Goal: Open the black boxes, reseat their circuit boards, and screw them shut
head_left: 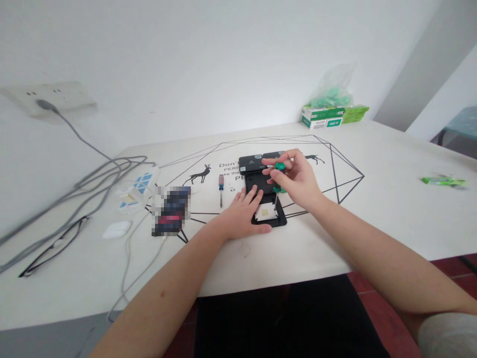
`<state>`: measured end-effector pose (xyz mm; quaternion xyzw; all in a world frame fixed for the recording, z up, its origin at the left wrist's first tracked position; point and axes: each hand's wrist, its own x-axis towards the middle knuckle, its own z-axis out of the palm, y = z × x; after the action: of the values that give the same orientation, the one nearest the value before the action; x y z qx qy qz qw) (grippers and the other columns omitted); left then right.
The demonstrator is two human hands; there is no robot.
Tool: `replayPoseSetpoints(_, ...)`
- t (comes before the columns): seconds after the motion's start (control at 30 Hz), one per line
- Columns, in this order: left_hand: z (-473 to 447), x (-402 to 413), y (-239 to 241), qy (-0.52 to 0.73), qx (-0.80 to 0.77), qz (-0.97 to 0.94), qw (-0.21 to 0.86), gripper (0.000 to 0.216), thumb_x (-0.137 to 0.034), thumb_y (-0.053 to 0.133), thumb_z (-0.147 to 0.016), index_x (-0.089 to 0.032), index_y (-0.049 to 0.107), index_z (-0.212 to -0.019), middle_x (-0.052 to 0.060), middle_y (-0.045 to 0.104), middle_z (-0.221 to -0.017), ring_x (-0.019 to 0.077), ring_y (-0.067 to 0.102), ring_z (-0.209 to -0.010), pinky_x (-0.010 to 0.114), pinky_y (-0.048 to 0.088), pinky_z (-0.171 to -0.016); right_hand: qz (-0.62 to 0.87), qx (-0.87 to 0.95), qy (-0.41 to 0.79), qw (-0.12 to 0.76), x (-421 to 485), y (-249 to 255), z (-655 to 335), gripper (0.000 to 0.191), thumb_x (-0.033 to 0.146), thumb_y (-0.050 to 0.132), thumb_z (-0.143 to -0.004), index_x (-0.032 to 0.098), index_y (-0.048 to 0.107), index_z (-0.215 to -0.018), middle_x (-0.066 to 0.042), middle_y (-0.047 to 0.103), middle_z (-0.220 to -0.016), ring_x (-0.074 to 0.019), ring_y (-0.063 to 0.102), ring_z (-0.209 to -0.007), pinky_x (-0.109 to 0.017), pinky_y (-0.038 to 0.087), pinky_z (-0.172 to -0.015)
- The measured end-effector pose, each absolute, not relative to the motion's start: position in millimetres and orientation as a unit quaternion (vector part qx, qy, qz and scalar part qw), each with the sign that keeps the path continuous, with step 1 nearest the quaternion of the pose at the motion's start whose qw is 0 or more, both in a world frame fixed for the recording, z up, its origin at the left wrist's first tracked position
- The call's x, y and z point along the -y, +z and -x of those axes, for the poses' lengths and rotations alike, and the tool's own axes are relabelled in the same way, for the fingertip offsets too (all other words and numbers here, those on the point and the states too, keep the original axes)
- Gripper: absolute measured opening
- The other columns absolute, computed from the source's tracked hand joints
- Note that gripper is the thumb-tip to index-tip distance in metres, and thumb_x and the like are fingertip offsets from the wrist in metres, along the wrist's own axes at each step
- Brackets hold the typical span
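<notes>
A screwdriver with a green handle (279, 167) stands nearly upright in my right hand (298, 180), its handle between the bent fingers. The metal shaft runs down to the right side of a small open black case (282, 221), where the exact tip contact is too small to make out. Inside that case lies a white board (265, 211) with a yellowish square on it. My left hand (244, 215) rests with its fingers spread at the case's left side, the thumb along the near edge. A black casing part (257, 183) lies just beyond, partly covered by my fingers.
Black boxes (252, 164) lie behind the casing. Left of my hands are a second screwdriver (221, 186), a pixelated phone-like object (171, 211), eyeglasses (55, 246), a white earphone case (117, 229) and cables. Green-white boxes (322, 114) stand at the back right; a green packet (443, 181) lies right.
</notes>
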<state>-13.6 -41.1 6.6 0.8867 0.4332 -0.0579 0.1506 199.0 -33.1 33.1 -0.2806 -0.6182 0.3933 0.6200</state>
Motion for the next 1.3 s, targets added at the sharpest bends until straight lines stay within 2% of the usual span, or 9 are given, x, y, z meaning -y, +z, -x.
replayPoseSetpoints(0.17, 13.6, 41.7, 8.2, -0.059, -0.436, -0.886, 0.148, 0.126, -0.096, 0.042, -0.089, -0.014, 0.001, -0.176, 0.017, -0.012, -0.18, 0.0497, -0.009, -0.165, 0.059, 0.011, -0.134, 0.276, 0.644, 0.327, 0.635, 31.9, 31.7, -202.0, 0.015, 0.034, 0.063, -0.1, 0.029, 0.066, -0.113, -0.008, 0.068, -0.137, -0.0227, 0.072, -0.117, -0.043, 0.067, -0.089)
replayPoseSetpoints(0.33, 12.4, 42.9, 10.4, -0.063, -0.438, -0.884, 0.149, 0.126, -0.094, 0.044, -0.09, -0.013, 0.001, -0.176, 0.016, -0.012, -0.18, 0.0482, -0.009, -0.165, 0.056, 0.01, -0.135, 0.301, 0.687, 0.141, 0.646, 27.5, 34.6, -208.7, 0.027, 0.02, 0.057, -0.098, 0.03, 0.079, -0.109, -0.006, 0.065, -0.11, -0.0235, 0.067, -0.111, -0.049, 0.06, -0.1)
replayPoseSetpoints(0.53, 12.2, 42.8, 11.0, -0.062, -0.436, -0.885, 0.151, 0.126, -0.094, 0.044, -0.09, -0.013, 0.001, -0.176, 0.017, -0.013, -0.18, 0.0483, -0.009, -0.165, 0.058, 0.009, -0.134, 0.289, 0.693, 0.185, 0.634, 34.3, 37.2, -206.8, 0.023, 0.032, 0.052, -0.106, 0.03, 0.075, -0.11, -0.005, 0.078, -0.121, -0.0245, 0.072, -0.12, -0.051, 0.056, -0.109)
replayPoseSetpoints(0.63, 13.1, 41.5, 9.3, -0.064, -0.435, -0.886, 0.15, 0.127, -0.094, 0.044, -0.09, -0.011, 0.0, -0.176, 0.018, -0.013, -0.179, 0.0488, -0.011, -0.165, 0.058, 0.009, -0.134, 0.302, 0.669, 0.244, 0.634, 36.7, 35.9, -204.1, 0.017, 0.043, 0.065, -0.102, 0.029, 0.067, -0.11, -0.006, 0.079, -0.126, -0.0243, 0.074, -0.122, -0.049, 0.059, -0.107)
replayPoseSetpoints(0.77, 14.5, 39.9, 5.9, -0.061, -0.434, -0.886, 0.151, 0.127, -0.095, 0.043, -0.09, -0.014, -0.003, -0.176, 0.017, -0.015, -0.179, 0.0491, -0.012, -0.164, 0.06, 0.01, -0.133, 0.301, 0.659, 0.292, 0.625, 35.3, 32.4, -200.7, 0.044, 0.044, 0.088, -0.083, 0.029, 0.052, -0.104, -0.006, 0.079, -0.128, -0.024, 0.078, -0.114, -0.047, 0.062, -0.103)
replayPoseSetpoints(0.9, 14.8, 40.3, 6.2, -0.059, -0.43, -0.888, 0.153, 0.126, -0.095, 0.043, -0.089, -0.015, -0.003, -0.176, 0.017, -0.014, -0.179, 0.0485, -0.012, -0.164, 0.06, 0.01, -0.133, 0.302, 0.638, 0.336, 0.623, 35.5, 29.3, -198.6, 0.038, 0.044, 0.079, -0.091, 0.03, 0.047, -0.106, -0.007, 0.078, -0.131, -0.0201, 0.081, -0.102, -0.043, 0.066, -0.094)
replayPoseSetpoints(1.0, 14.5, 41.0, 7.8, -0.06, -0.433, -0.886, 0.156, 0.127, -0.096, 0.042, -0.089, -0.015, -0.002, -0.176, 0.017, -0.014, -0.179, 0.0492, -0.011, -0.164, 0.061, 0.011, -0.133, 0.312, 0.633, 0.328, 0.628, 36.5, 29.9, -199.3, 0.027, 0.041, 0.071, -0.096, 0.029, 0.051, -0.111, -0.009, 0.074, -0.137, -0.0216, 0.079, -0.108, -0.042, 0.065, -0.091)
replayPoseSetpoints(1.1, 14.6, 41.1, 8.3, -0.062, -0.435, -0.885, 0.155, 0.127, -0.097, 0.042, -0.089, -0.014, -0.001, -0.176, 0.018, -0.014, -0.179, 0.0493, -0.011, -0.164, 0.059, 0.011, -0.134, 0.317, 0.667, 0.243, 0.628, 35.7, 32.8, -201.1, 0.018, 0.033, 0.067, -0.096, 0.028, 0.063, -0.114, -0.01, 0.07, -0.139, -0.0252, 0.073, -0.117, -0.043, 0.063, -0.088)
replayPoseSetpoints(1.3, 15.1, 40.9, 7.3, -0.059, -0.429, -0.889, 0.145, 0.124, -0.096, 0.042, -0.09, -0.018, -0.003, -0.176, 0.017, -0.012, -0.18, 0.0486, -0.009, -0.165, 0.06, 0.012, -0.133, 0.322, 0.693, 0.088, 0.639, 30.3, 34.9, -204.2, 0.025, 0.022, 0.056, -0.098, 0.029, 0.075, -0.112, -0.007, 0.062, -0.106, -0.0243, 0.064, -0.102, -0.046, 0.059, -0.085)
